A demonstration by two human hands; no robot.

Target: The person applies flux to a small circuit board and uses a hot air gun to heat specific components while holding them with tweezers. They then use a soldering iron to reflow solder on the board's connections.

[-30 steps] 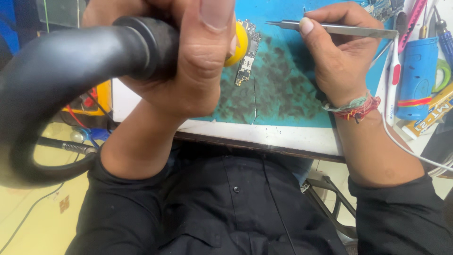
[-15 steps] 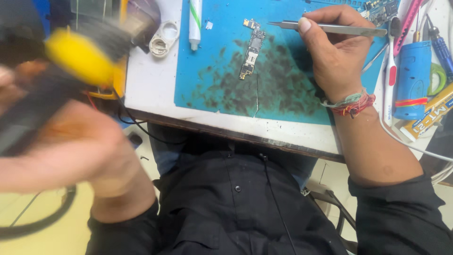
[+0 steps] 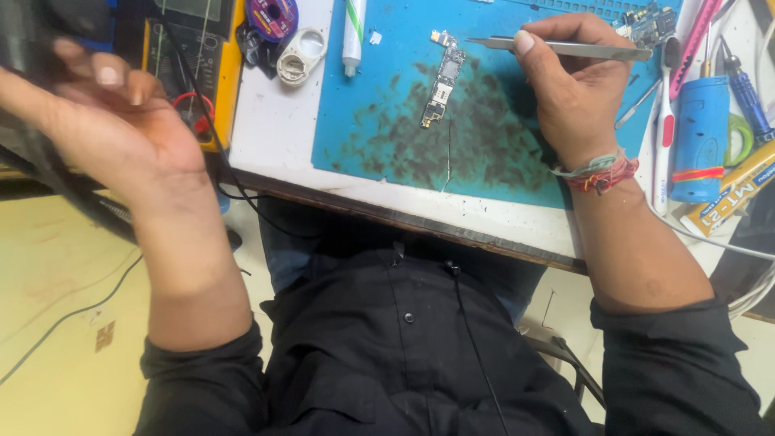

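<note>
Head view, left to right: I am holding my left hand off the bench edge, fingers loosely curled and gripping nothing I can make out, beside a yellow multimeter. On the teal mat the narrow circuit board is lying free, long axis running near to far. My right hand is nearer, pinching steel tweezers whose tips are pointing left at the board's far end.

A yellow meter is standing at my table's far left, its grey screen showing partly. At the right edge, a yellow printed box is lying beside a blue cylinder wearing a red-orange label band.
</note>
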